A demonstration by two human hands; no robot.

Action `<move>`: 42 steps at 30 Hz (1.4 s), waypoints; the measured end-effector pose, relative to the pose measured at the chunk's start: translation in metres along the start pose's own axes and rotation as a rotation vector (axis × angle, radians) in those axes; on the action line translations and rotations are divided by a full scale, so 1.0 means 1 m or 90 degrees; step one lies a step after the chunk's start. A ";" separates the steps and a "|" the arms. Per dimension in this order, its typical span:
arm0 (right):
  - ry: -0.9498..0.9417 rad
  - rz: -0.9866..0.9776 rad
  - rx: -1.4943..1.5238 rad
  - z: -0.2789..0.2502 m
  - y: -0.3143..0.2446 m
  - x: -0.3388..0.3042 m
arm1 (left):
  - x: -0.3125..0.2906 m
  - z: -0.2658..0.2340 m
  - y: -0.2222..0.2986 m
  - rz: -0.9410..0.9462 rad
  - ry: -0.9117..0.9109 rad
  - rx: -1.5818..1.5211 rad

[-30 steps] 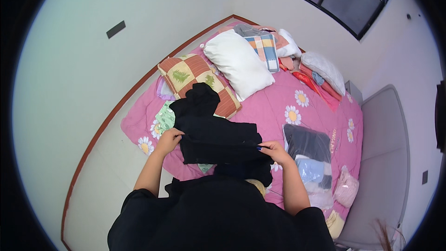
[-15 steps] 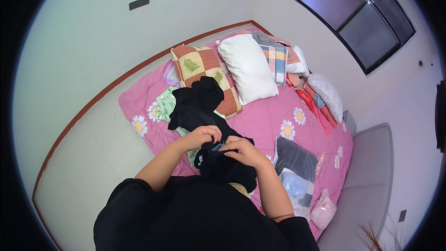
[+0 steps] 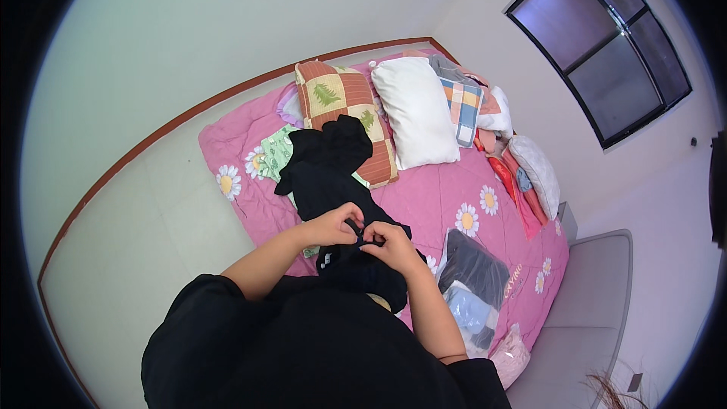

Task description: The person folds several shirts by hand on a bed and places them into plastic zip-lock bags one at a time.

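Observation:
A long black garment (image 3: pixel 327 182) lies stretched out in front of me across the bed, its near end close to my body. My left hand (image 3: pixel 338 225) pinches its cloth between bent fingers. Just to the right, my right hand (image 3: pixel 391 247) grips the same garment, with the fingertips of both hands almost meeting. The exact spot they hold is partly covered by the fingers. A small white mark shows on the cloth below my left hand. Light green printed fabric (image 3: pixel 277 153) peeks out from under the garment on its left side.
A pink daisy-patterned quilt (image 3: pixel 432 197) covers the bed. Beyond the garment lie a checked cushion (image 3: pixel 337 92) and a white pillow (image 3: pixel 416 113). Plastic-wrapped dark clothing (image 3: pixel 473 269) sits to the right, near the grey headboard (image 3: pixel 598 295). Folded textiles (image 3: pixel 462 106) are heaped at the far right.
My hands have drawn closer together on the garment, and the bluish patch between them is now hidden. The whole view has shifted slightly. The garment stays on the bed.

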State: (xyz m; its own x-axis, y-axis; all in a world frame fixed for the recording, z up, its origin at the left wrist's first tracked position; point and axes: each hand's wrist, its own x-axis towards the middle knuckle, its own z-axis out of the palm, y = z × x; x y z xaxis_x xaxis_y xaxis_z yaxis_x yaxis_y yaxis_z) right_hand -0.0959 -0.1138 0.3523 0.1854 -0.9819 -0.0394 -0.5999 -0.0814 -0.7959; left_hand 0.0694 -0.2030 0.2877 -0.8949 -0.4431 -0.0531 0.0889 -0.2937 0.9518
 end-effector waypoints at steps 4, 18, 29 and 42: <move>0.067 0.051 0.099 0.010 0.015 0.003 | 0.000 0.001 -0.001 -0.084 0.148 0.077; 0.019 0.055 0.192 0.039 0.067 -0.001 | -0.018 0.004 -0.021 0.154 0.149 0.545; 0.127 0.039 -0.194 0.111 0.146 -0.019 | -0.063 -0.006 -0.047 -0.058 0.205 0.457; -0.192 0.133 0.020 0.102 0.207 -0.019 | -0.084 -0.011 -0.076 -0.071 0.442 0.337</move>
State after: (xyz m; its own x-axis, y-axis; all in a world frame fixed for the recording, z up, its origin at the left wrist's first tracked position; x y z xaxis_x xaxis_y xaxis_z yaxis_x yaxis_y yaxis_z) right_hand -0.1438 -0.0946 0.1266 0.2858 -0.8815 -0.3759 -0.6258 0.1254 -0.7698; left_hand 0.1427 -0.1530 0.2166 -0.4023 -0.9010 -0.1623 -0.3522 -0.0114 0.9359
